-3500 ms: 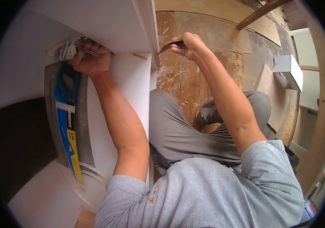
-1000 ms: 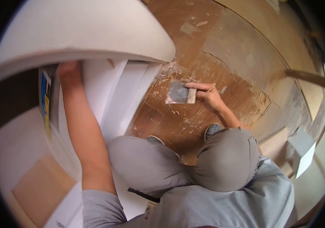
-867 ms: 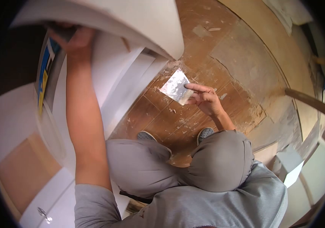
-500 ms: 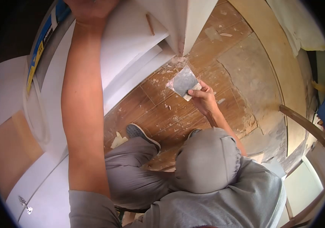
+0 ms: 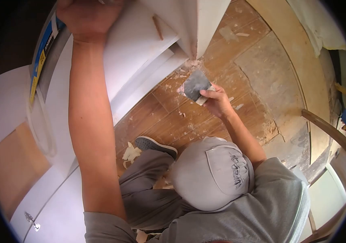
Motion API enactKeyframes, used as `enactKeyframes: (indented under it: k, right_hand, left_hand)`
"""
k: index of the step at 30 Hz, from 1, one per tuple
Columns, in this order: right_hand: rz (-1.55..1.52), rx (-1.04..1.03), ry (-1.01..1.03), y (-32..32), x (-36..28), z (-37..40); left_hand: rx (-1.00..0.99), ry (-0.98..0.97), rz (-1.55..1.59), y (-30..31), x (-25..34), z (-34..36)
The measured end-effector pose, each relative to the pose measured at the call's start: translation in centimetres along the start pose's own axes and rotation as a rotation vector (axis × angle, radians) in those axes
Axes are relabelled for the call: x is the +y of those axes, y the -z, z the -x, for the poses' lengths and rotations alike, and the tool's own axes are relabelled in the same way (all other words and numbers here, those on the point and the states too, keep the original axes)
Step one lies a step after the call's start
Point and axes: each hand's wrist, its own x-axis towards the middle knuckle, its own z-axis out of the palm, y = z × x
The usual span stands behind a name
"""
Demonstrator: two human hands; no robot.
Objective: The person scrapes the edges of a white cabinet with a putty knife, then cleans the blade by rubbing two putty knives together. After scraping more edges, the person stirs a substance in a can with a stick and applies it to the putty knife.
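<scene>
My right hand (image 5: 219, 101) holds a thin, square grey plate (image 5: 197, 86) by one corner, thumb on top. The plate has pale, flaky edges and is held over the wood-look floor (image 5: 165, 109), near the bottom corner of a white panel (image 5: 189, 28). My left arm stretches up the left side. At the top edge, my left hand (image 5: 92, 20) is beside the white cabinet surface (image 5: 136, 40); its fingers are cut off, so any grip is hidden. A short brown stick (image 5: 157, 27) lies on that surface.
A grey cap (image 5: 209, 174) and grey shirt (image 5: 245, 214) fill the lower middle, above a grey shoe (image 5: 154, 146). Pale scraps (image 5: 131, 153) and debris litter the floor. A curved wooden bar (image 5: 330, 133) stands right; a blue-yellow label (image 5: 41, 60) is at left.
The cap has turned and shifted left, so its lettering now shows. My left hand appears lower in view. The plate looks darker and tilts slightly differently, still in my right hand.
</scene>
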Motion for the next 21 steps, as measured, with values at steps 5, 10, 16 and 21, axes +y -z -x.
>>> enactKeyframes:
  k: [5,10,16,21]
  right_hand:
    - [0.368,0.134,0.04,0.5,0.0,-1.3]
    - [0.257,0.205,0.058,0.0,-0.1,-0.9]
    - [0.304,0.099,0.007,1.8,1.4,0.5]
    - [0.2,0.222,-0.002,0.9,-1.2,2.5]
  left_hand:
    - [-0.04,-0.593,-1.228,3.9,-2.3,-0.3]
    - [-0.04,-0.494,-1.171,3.3,-2.3,0.1]
    - [-0.07,-0.613,-1.306,3.0,-1.3,-0.3]
    - [0.038,-0.093,-0.942,3.0,-2.6,1.6]
